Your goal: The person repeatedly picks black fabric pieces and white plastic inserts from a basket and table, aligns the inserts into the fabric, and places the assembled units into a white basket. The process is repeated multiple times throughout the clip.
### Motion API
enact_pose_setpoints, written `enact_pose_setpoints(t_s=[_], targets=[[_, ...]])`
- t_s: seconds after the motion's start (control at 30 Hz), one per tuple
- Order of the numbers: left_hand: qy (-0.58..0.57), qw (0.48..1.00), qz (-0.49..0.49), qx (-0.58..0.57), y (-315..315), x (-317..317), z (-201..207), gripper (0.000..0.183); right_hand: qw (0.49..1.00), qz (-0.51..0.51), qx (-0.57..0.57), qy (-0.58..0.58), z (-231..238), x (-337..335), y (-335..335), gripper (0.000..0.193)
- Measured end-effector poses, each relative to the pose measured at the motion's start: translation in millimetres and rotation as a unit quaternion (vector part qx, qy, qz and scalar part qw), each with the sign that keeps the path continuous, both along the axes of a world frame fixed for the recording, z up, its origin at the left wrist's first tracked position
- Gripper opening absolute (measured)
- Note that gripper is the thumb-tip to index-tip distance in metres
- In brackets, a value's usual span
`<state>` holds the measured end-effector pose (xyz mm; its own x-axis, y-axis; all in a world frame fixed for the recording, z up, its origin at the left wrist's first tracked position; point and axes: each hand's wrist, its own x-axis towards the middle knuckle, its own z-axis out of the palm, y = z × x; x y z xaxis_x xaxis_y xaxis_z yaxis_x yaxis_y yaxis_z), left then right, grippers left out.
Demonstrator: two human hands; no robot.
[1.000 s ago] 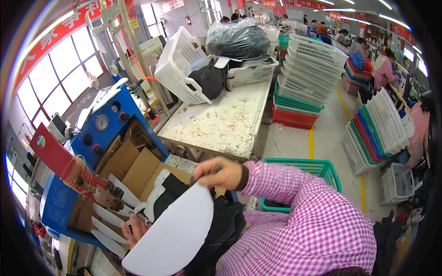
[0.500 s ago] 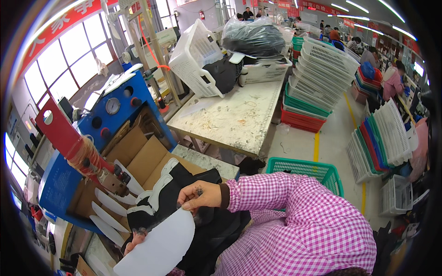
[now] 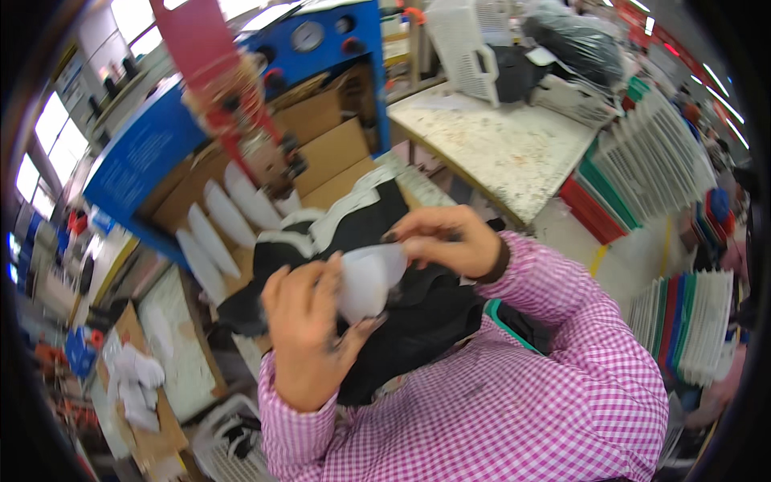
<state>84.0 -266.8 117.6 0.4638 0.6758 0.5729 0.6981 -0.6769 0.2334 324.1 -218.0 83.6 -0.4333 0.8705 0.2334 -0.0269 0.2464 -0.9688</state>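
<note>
I'm pinching a white piece (image 3: 368,287) between my left hand (image 3: 303,325) and right hand (image 3: 454,243) above black material (image 3: 430,317), seemingly midway, with several white blanks (image 3: 228,210) standing unheld.

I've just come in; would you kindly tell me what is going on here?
A person in a pink-and-white checked top holds a thin white sheet between the left hand and right hand, the latter pinching one edge. The sheet is over limp black material. Beyond, several curved white pieces stand by a blue machine with a red arm.
</note>
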Motion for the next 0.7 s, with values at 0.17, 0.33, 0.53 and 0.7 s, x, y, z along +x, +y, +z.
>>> enact_pose_setpoints(t_s=[0.17, 0.33, 0.53, 0.7], targets=[[0.041, 0.999, 0.019, 0.006, 5, 17, -7, 0.065, 0.999, 0.001, 0.006, -0.050, 16, 9, -7, 0.026], [0.070, 0.997, 0.031, 0.019, 1, 31, -7, 0.069, 0.993, -0.009, 0.077, -0.093, 17, 10, -9, 0.023], [0.009, 1.000, -0.003, -0.003, 0, 24, -9, 0.079, 0.994, -0.017, -0.103, -0.043, 2, 22, 11, 0.017], [-0.387, 0.921, -0.036, -0.028, -14, -25, -27, 0.056, 0.990, -0.063, -0.081, 0.094, -43, 37, 45, 0.013]])
